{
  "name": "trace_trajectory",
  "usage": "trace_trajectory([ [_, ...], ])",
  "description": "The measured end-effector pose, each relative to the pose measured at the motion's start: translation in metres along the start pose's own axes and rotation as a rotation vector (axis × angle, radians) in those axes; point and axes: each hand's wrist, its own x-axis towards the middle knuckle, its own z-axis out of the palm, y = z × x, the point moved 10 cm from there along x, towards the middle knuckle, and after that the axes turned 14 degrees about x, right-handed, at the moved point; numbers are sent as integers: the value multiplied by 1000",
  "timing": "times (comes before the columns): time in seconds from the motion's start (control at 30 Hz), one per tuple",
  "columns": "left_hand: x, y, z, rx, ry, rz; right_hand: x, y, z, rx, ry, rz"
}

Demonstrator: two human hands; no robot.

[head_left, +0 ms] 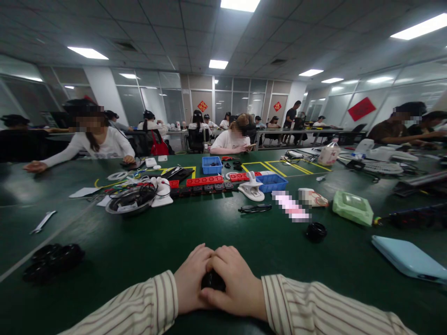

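In front of me, near the table's front edge, my left hand (190, 279) and my right hand (239, 281) are closed together around a black rounded object (213, 282). Only a small dark patch of it shows between the fingers, so its exact kind is hidden. A similar-looking black ring-shaped piece (316, 231) lies to the right, beyond my right hand. Several more black ring-shaped pieces (52, 261) are grouped on the left, well apart from my left hand.
Across the green table (139, 246) lie a wrench (43, 222), a bowl of black cables (131, 201), red power strips (204, 180), blue bins (270, 183), glasses (254, 209), a green wipes pack (352, 207) and a light-blue case (408, 258). Other people sit opposite.
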Motion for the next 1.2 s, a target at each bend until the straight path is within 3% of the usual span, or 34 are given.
trace_trajectory([
  [0.3, 3, 3, 11, -142, -82, 179, -1, -36, -1, 155, -104, -321],
  [0.43, 3, 5, 12, -163, -90, 215, -1, -39, 3, 202, -152, -380],
  [0.53, 4, 6, 7, -197, -49, 192, -1, -36, 5, 219, -161, -356],
  [0.7, 4, 0, 0, -230, 16, 63, 4, -6, -2, 78, -15, -62],
  [0.83, 2, -2, 0, -190, 34, 58, 2, 5, 3, -81, -38, 54],
  [1.0, 1, -6, 2, -187, 38, 85, 2, -3, 6, -105, -85, 8],
  [1.2, 4, 5, 5, -175, -53, 227, -1, -25, 12, 98, -182, -234],
])
